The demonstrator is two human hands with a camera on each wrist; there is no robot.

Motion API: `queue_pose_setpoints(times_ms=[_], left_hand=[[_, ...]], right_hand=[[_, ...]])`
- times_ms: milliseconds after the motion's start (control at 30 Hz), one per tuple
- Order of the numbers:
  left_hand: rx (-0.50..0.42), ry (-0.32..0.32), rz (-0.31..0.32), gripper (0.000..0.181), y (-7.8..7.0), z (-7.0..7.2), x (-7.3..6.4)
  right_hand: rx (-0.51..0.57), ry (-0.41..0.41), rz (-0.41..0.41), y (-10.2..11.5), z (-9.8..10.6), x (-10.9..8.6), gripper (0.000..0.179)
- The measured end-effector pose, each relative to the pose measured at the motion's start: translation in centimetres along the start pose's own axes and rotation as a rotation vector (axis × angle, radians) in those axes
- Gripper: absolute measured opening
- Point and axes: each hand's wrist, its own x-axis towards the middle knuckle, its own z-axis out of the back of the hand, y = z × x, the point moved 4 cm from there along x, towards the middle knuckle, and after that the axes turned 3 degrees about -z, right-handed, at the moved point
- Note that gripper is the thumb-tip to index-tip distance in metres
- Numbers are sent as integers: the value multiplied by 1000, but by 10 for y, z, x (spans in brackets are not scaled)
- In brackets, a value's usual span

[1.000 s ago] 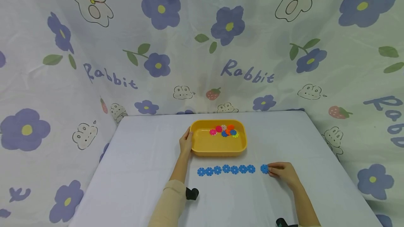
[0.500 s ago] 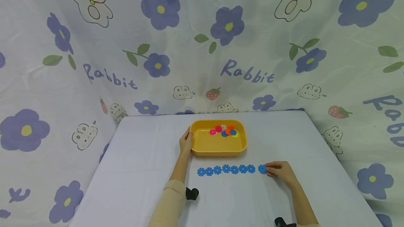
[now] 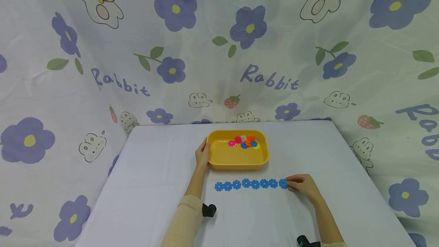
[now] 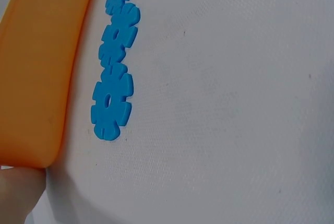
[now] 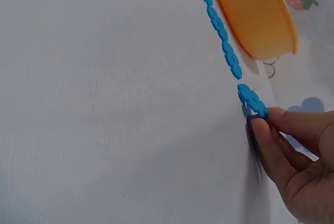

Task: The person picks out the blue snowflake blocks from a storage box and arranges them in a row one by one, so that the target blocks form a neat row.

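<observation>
In the head view, my right hand (image 3: 305, 186) pinches a blue snowflake disc (image 3: 282, 183) by its right edge. The right wrist view shows this disc (image 5: 252, 100) tilted between thumb and fingertips, with a small gap to the row's end. Several more blue snowflake discs (image 3: 245, 183) lie in a row on the white table, their edges meeting along most of it. My left hand (image 3: 202, 154) holds the left side of a yellow tray (image 3: 219, 166). At the lower left of the left wrist view, part of that hand (image 4: 21, 192) touches the tray's corner.
Inside the tray, toward its right, lie several loose discs, among them a pink disc (image 3: 231, 143), an orange disc (image 3: 251, 138) and a blue disc (image 3: 253, 144). A patterned cloth (image 3: 219, 68) with flowers and rabbits hangs behind the white table (image 3: 154, 186).
My right hand has moved left with the pinched snowflake disc, narrowing the gap to the end of the row. The left hand and the tray stay in place.
</observation>
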Motion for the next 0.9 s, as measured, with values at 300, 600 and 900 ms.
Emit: queue_pose_setpoints(times_ms=[300,600,900], left_hand=[[-13,10,-16,44,-1,0,0],[-22,5,-5,44,-1,0,-1],[-30,20,-5,45,0,0,0]], right_hand=[[-50,-17,12,4,1,-4,23],[-60,5,99,6,5,-9,26],[-124,-65,2,3,5,-11,24]])
